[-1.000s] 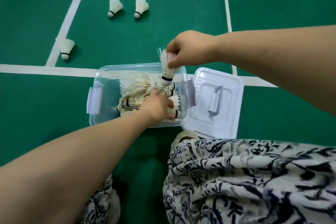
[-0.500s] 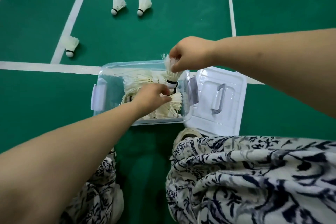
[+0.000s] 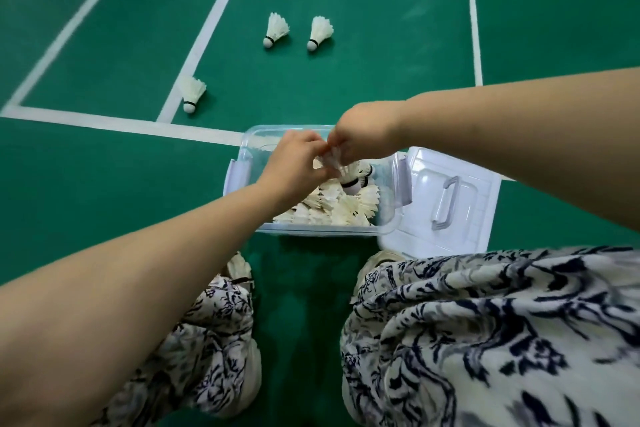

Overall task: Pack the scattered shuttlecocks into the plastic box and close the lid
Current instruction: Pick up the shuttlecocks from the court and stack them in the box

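left hand (image 3: pixel 294 163) + right hand (image 3: pixel 360 135): both pinched on one shuttlecock (image 3: pixel 341 172) over open plastic box (image 3: pixel 242 173) | lid (image 3: pixel 450 204) beside box | three loose shuttlecocks (image 3: pixel 277 29) on court floor (image 3: pixel 346 80)

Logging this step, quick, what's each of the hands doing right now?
Left hand: closed on the shuttlecock over the box.
Right hand: closed on that shuttlecock's feathers.

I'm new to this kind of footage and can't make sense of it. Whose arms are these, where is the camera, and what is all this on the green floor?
The camera sits on a person's head, looking down at their own arms. The left hand and right hand meet over a clear plastic box of shuttlecocks, together gripping one shuttlecock above the pile. The white lid lies off, right of the box. Three loose shuttlecocks wait on the court floor.
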`<state>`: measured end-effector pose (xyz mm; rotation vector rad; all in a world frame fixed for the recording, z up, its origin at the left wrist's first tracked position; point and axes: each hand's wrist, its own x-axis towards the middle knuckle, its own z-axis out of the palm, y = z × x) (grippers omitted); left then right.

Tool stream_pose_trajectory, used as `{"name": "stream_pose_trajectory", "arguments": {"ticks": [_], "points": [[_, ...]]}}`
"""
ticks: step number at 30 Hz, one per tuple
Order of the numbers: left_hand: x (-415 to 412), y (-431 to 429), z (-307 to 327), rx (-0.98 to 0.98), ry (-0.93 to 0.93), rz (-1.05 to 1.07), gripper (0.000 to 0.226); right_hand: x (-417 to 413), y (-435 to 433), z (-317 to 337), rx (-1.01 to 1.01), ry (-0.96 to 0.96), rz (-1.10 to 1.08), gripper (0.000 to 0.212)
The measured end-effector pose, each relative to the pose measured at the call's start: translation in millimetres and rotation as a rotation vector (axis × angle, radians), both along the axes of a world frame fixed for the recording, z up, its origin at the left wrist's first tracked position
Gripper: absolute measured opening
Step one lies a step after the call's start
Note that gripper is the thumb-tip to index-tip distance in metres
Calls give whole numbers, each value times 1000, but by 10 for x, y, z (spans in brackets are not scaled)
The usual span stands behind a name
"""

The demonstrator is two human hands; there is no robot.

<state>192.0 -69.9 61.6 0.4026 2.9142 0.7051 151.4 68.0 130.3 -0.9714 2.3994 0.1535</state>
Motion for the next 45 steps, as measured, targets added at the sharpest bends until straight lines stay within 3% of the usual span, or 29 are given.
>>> {"name": "stream_pose_trajectory", "arguments": {"ticks": [2, 5, 9, 15, 20, 24, 27, 31, 38, 45], "points": [[28, -42, -17, -33, -9, 1, 24, 13, -17, -5, -12, 25, 5, 27], [91, -64, -49, 101, -52, 140, 16, -16, -25, -28, -56, 126, 5, 29], [173, -56, -204, 216, -290, 346, 7, -73, 2, -15, -101, 215, -82, 41], [218, -23, -520, -15, -465, 350, 16, -72, 96, -99, -39, 180, -137, 39], [179, 83, -594, -70, -576, 282, 15, -56, 164, -165, -15, 151, -135, 37], [118, 125, -598, -214, -654, 173, 30, -53, 203, -204, 8, 138, -132, 37], [92, 90, -555, -200, -682, 176, 39, -77, 208, -161, 19, 148, -142, 38], [58, -68, -279, -200, -587, 204, 39, -75, 149, -9, 32, 193, -137, 39], [-245, -574, 652, -299, -230, 292, 30, -67, 1, 377, 69, 290, -89, 40], [-707, -1091, 692, -230, -97, 409, 26, -396, -535, 346, -129, 146, -203, 40]]}}
